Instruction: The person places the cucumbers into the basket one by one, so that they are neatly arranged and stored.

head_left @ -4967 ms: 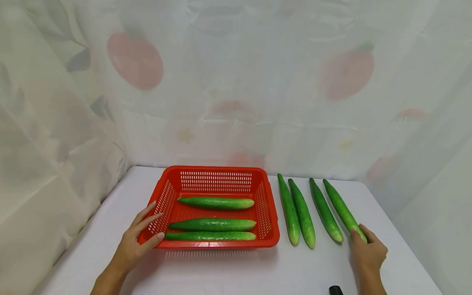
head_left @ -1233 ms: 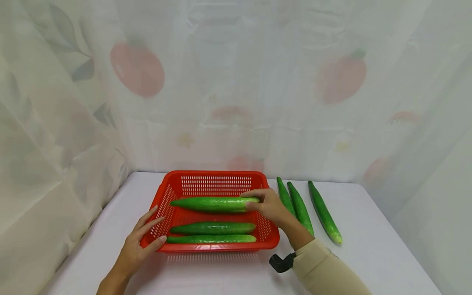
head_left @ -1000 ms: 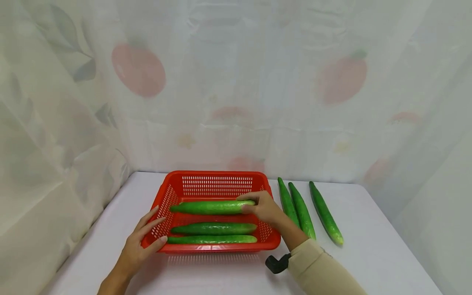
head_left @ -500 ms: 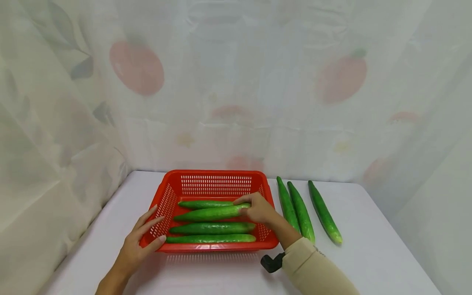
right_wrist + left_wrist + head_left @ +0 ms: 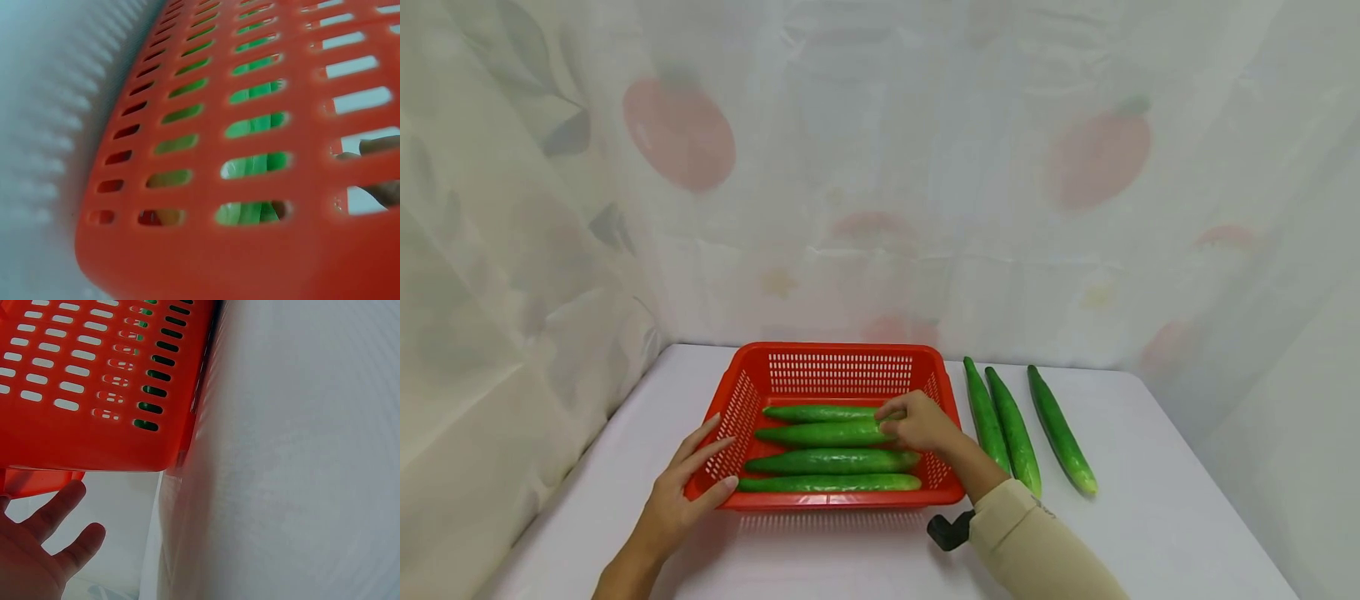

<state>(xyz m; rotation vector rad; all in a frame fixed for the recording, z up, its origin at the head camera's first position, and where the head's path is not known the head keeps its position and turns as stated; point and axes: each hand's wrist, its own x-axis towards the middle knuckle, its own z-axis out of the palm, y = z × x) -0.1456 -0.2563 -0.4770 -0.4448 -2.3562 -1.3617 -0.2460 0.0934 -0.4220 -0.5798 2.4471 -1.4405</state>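
Observation:
A red plastic basket (image 5: 842, 500) with slotted sides stands on the table. Several green cucumbers lie crosswise in it. My right hand (image 5: 928, 427) reaches over its right side and pinches the pale end of one cucumber (image 5: 816, 434), which lies between a rear cucumber (image 5: 812, 413) and two front ones, the nearest (image 5: 831, 483) along the front wall. That pinched end is partly hidden by the hand. At the left rim my left hand (image 5: 670, 500) rests with fingers spread; the left wrist view shows its fingers (image 5: 59, 506) by the basket wall (image 5: 75, 440).
Three more cucumbers lie lengthwise right of the basket: two side by side, one of them a cucumber (image 5: 1015, 429), and a separate cucumber (image 5: 1060, 429) farther right. A black device (image 5: 950, 532) juts from the right sleeve (image 5: 1037, 542). Printed curtain (image 5: 880, 167) stands behind the white table (image 5: 1157, 500).
My right hand has brought the rightmost cucumber from the table into the basket and lowered it in front of the rear one. My left hand stays at the rim.

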